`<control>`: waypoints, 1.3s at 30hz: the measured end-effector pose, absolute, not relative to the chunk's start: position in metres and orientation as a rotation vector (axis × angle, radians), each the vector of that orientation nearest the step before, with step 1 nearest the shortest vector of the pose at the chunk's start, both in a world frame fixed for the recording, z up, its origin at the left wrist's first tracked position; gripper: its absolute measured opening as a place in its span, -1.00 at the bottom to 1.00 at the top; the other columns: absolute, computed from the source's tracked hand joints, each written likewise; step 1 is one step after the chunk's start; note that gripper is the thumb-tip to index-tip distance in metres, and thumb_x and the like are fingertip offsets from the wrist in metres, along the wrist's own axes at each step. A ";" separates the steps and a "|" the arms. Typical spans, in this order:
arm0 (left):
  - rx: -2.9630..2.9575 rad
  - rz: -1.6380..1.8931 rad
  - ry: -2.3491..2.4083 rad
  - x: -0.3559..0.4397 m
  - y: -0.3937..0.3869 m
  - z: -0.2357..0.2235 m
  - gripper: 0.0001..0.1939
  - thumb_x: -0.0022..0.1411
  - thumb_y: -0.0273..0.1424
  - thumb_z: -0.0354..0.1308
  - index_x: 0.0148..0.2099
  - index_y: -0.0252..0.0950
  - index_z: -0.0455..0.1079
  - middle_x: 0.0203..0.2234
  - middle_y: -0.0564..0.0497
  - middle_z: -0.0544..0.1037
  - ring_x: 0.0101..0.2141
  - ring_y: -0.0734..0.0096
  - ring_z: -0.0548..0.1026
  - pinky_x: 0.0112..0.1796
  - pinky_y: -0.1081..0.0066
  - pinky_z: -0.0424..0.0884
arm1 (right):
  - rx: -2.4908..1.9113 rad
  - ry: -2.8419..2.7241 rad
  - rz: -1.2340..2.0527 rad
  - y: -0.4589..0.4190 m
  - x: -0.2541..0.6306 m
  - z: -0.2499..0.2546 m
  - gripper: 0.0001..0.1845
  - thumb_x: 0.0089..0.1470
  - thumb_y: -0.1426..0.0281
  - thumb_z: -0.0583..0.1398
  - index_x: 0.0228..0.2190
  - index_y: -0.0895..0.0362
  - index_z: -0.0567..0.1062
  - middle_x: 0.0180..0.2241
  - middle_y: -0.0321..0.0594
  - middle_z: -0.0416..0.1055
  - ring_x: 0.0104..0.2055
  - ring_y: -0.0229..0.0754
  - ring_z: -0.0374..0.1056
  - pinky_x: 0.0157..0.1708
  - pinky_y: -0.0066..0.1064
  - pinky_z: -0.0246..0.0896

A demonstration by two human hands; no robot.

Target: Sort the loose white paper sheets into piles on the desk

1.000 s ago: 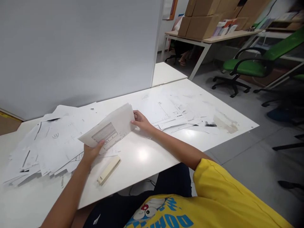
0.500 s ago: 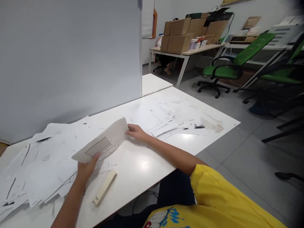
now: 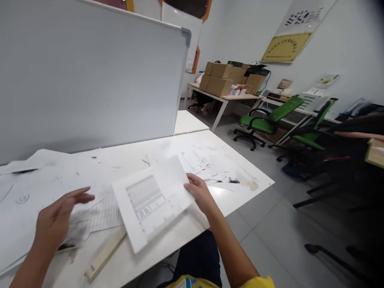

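My right hand [image 3: 200, 193] pinches the right edge of a white sheet of paper [image 3: 172, 176] printed with a dense table. The sheet is tilted above the desk. My left hand [image 3: 55, 220] is off that sheet, fingers apart and holding nothing, over the loose papers on the left. A cream-coloured, long narrow object like a stapler [image 3: 105, 254] lies on the desk, its far end partly hidden under the held sheet. Between my left hand and that sheet lies another paper with a printed grid [image 3: 105, 212].
Spread papers [image 3: 18, 212] cover the desk's left side, and more papers [image 3: 204, 160] lie at its right. A whiteboard [image 3: 99, 76] stands along the back edge. Beyond are cardboard boxes [image 3: 220, 86] on a table and a green chair [image 3: 264, 120]. A person's arm [image 3: 360, 135] shows at far right.
My left hand has let go of the sheet and moved left. The sheet, now in my right hand alone, has turned more face-up. The camera view has shifted.
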State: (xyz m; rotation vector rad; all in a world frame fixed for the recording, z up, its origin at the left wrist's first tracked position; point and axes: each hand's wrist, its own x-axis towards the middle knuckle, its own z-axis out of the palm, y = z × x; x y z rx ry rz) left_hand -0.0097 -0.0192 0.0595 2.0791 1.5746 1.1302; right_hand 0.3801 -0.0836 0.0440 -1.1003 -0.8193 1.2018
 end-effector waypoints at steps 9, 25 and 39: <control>2.465 0.544 1.741 0.085 -0.117 0.014 -0.41 0.46 -0.17 -0.20 0.24 -0.39 0.45 0.18 -0.26 0.53 0.23 -0.19 0.41 0.12 -0.14 0.39 | -1.488 -0.748 1.359 -0.159 0.403 0.003 -0.62 -0.20 0.27 0.40 -0.25 0.07 0.62 -0.28 -0.17 0.65 -0.25 0.02 0.51 -0.27 -0.26 0.28; 1.936 0.705 1.748 0.085 -0.113 0.028 -0.73 0.40 -0.24 -0.01 -0.08 -0.23 0.46 -0.22 -0.06 0.55 -0.18 0.22 0.50 -0.11 0.24 0.43 | -1.569 -0.956 1.239 -0.152 0.394 -0.010 -0.52 -0.09 0.20 0.29 -0.09 0.08 0.56 -0.17 -0.14 0.63 -0.11 0.07 0.51 -0.13 -0.16 0.34; 2.472 0.526 1.664 0.087 -0.112 0.011 -0.60 0.51 -0.26 -0.19 -0.16 -0.26 0.45 -0.28 -0.13 0.49 -0.21 0.13 0.44 -0.17 0.19 0.38 | -1.590 -1.160 1.106 -0.163 0.382 -0.009 -0.53 0.09 0.26 0.18 0.03 0.06 0.55 0.02 -0.13 0.59 0.04 0.07 0.47 0.05 -0.07 0.33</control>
